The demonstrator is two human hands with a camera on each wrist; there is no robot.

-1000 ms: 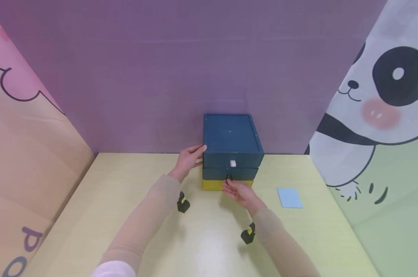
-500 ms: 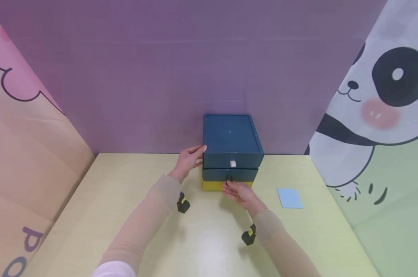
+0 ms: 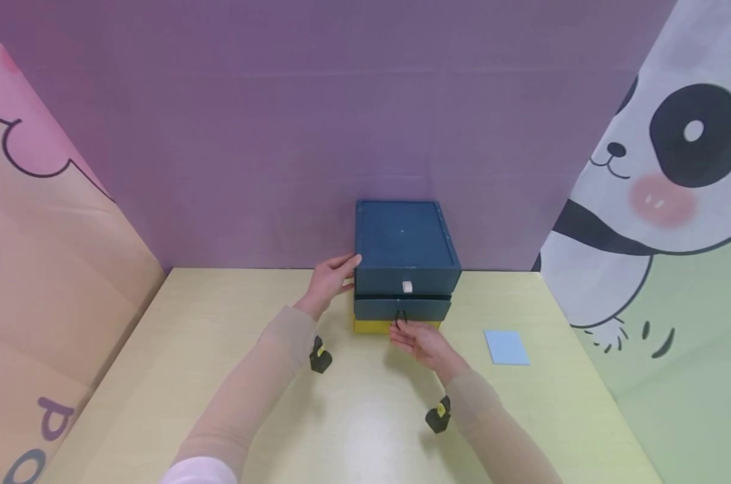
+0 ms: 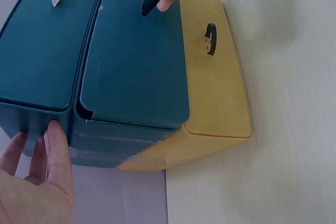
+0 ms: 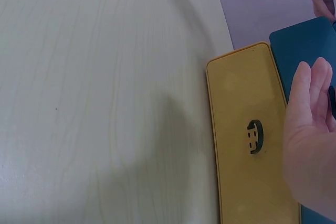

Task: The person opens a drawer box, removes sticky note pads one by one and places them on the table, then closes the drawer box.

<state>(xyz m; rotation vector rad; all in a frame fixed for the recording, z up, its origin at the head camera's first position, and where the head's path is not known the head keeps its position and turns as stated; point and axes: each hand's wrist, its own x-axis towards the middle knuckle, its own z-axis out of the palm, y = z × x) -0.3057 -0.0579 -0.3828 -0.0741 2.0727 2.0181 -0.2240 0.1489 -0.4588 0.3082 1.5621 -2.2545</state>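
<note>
A small stacked drawer cabinet [image 3: 403, 232] stands against the back wall, with two dark blue tiers above a yellow tier [image 4: 215, 93]. My left hand [image 3: 327, 281] rests against the left side of the top tier, fingers extended and thumb near its upper edge. Between thumb and fingers, my right hand [image 3: 424, 344] pinches the black loop handle [image 4: 152, 2] of the middle blue drawer [image 4: 136, 72]. That drawer sits slightly forward, a dark gap showing along its top. On the top drawer is a white loop tab [image 3: 407, 287]; the yellow drawer has its own black loop [image 5: 255, 137].
A light blue square sheet [image 3: 507, 347] lies on the pale wooden table [image 3: 365, 430], right of the cabinet. A purple wall [image 3: 250, 148] rises directly behind, and printed panels flank the table, a panda [image 3: 662, 202] on the right one.
The middle drawer has slid a little out toward me, with my right hand moving back on its handle. My left hand stays against the top tier.
</note>
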